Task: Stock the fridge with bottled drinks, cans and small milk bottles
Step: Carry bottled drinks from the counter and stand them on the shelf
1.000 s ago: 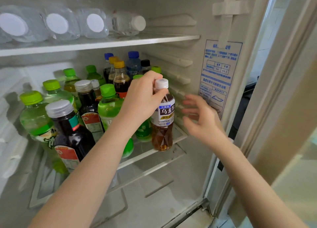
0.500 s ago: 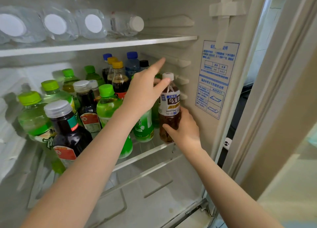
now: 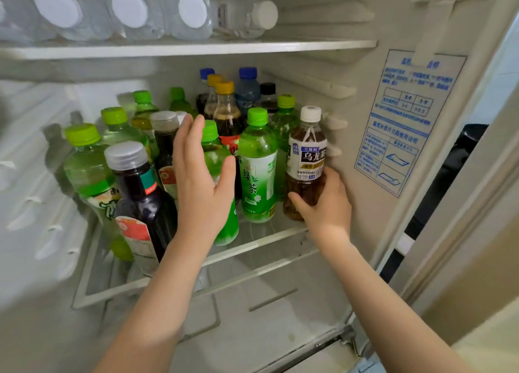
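Released from the white cap, the left hand [image 3: 202,181] hovers at frame centre, fingers straight and spread. Right of it, the right hand [image 3: 327,207] wraps the lower part of the oolong tea bottle [image 3: 307,159], which stands upright at the right end of the glass shelf [image 3: 252,249], just beside a green tea bottle [image 3: 258,173].
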Demonstrator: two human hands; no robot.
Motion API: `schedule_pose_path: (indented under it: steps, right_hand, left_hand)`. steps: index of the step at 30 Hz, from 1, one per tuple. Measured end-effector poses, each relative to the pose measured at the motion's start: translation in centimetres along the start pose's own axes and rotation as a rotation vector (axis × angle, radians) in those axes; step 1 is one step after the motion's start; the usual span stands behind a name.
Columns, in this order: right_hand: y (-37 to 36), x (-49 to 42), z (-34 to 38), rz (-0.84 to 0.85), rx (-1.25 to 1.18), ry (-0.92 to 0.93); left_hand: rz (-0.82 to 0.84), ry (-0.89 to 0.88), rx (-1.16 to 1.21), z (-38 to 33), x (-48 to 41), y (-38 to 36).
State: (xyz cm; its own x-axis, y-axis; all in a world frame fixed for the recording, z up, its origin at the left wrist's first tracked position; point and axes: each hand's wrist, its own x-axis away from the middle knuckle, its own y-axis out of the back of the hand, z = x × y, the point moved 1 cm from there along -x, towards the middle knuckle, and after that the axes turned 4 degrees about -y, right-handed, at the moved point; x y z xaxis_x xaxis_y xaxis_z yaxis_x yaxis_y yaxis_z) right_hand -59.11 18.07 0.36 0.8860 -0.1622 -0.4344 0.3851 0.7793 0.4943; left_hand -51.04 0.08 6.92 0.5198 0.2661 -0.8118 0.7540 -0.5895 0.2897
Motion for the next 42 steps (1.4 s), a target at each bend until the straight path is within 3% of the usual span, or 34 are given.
schedule_pose_path:
  steps: [5,8,11,13,16,19,23,25,29,32,36,42]
  right_hand:
    - [0.1,0.2,-0.1,0.039,-0.063,0.002]
    - [0.5,1.4,0.6,-0.073,-0.133,0.011]
    - [1.4,2.4,2.5,-0.279,-0.164,0.199]
    - [2.0,2.2,4.4,-0.312,-0.184,0.352]
    - [2.5,1.1,7.7,-0.252,-0.216,0.507]
    - [2.6,0.0,10.6,-0.131,-0.260,0.540]
    - [2.3,-1.1,13.2,-0.035,-0.297,0.573]
    - [2.0,-1.4,14.3,-0.007,-0.292,0.617]
    - [1.1,-1.4,15.8,0.093,-0.264,0.673]
    - [0.4,-1.3,16.6,0.145,-0.271,0.701]
    - [-0.7,-1.3,17.5,0.202,-0.219,0.719]
    - [-1.7,-1.4,18.4,0.262,-0.154,0.751]
  left_hand:
    - [0.010,0.112,0.072,1.6,1.1,-0.7]
    - [0.009,0.165,0.114,2.4,1.7,-0.7]
    - [0.032,0.169,0.137,2.9,2.3,-0.5]
    - [0.050,0.171,0.155,3.2,2.7,-0.6]
    - [0.083,0.236,0.149,3.3,3.2,-0.7]
    - [0.115,0.300,0.091,2.8,4.4,0.0]
    - [0.142,0.159,-0.040,0.7,4.8,2.3]
    - [0.077,0.029,-0.061,-0.2,4.2,4.0]
    - [-0.217,-0.134,-0.044,-0.8,2.8,8.1]
    - [-0.319,-0.090,-0.186,0.4,1.7,10.7]
    - [-0.241,0.058,-0.277,1.8,0.4,12.2]
    - [-0.223,0.081,-0.333,2.9,-0.9,13.0]
